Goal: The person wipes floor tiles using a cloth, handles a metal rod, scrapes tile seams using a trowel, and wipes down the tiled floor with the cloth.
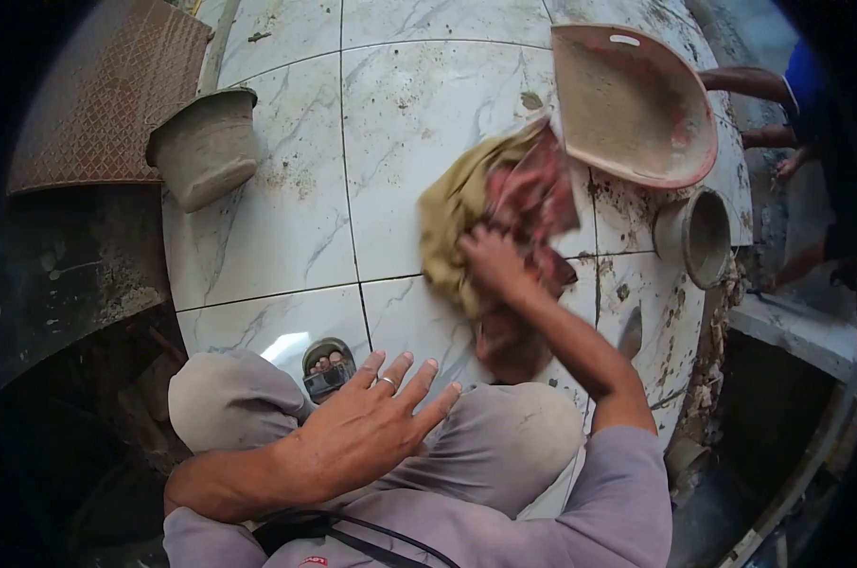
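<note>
My right hand (494, 260) is closed on a bunched cloth, pressing it against the white tiled floor (277, 218). The cloth (452, 213) is yellowish on its left side and red, patterned and dirty on its right. My left hand (376, 417) hovers over my lap with its fingers spread, a ring on one of them, and holds nothing. Dirt specks lie on the tiles around the cloth.
A mud-caked bucket (206, 151) stands at the upper left beside a brown textured sheet (106, 104). At the upper right are a dirty red-rimmed basin (627, 104) and a grey bucket (703, 237) on its side. Another person's arm (750, 83) reaches toward the basin.
</note>
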Action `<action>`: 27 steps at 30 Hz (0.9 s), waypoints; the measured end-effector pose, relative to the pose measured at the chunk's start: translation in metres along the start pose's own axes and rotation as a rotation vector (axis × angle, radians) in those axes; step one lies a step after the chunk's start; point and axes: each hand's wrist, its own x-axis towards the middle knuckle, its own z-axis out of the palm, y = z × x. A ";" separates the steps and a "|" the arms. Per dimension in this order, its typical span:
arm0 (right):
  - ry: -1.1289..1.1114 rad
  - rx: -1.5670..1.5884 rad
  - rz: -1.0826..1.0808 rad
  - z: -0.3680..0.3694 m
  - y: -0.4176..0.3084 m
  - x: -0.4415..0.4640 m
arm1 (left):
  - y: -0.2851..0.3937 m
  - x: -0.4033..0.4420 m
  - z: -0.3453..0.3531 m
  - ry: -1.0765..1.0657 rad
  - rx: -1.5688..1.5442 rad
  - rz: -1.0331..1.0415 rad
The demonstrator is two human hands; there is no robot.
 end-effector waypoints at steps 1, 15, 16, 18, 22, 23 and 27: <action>0.086 -0.004 -0.019 -0.004 0.002 -0.001 | -0.002 0.001 -0.001 -0.005 0.023 0.004; 0.059 -0.066 0.270 -0.006 0.055 0.019 | 0.000 0.001 -0.001 -0.031 -0.007 0.009; 0.184 -0.083 0.402 -0.012 0.071 0.031 | 0.003 0.002 0.002 -0.033 0.010 0.018; 0.340 -0.106 0.527 -0.021 0.082 0.045 | 0.005 0.002 0.004 -0.035 0.026 0.014; 0.234 -0.258 0.099 -0.004 0.023 0.020 | 0.006 -0.005 -0.001 -0.027 0.012 0.028; 0.239 -0.164 0.103 -0.002 0.014 0.011 | 0.007 -0.004 -0.002 -0.013 0.009 0.020; 0.235 -0.083 0.435 -0.005 0.059 0.033 | 0.008 -0.002 0.004 -0.015 0.017 0.022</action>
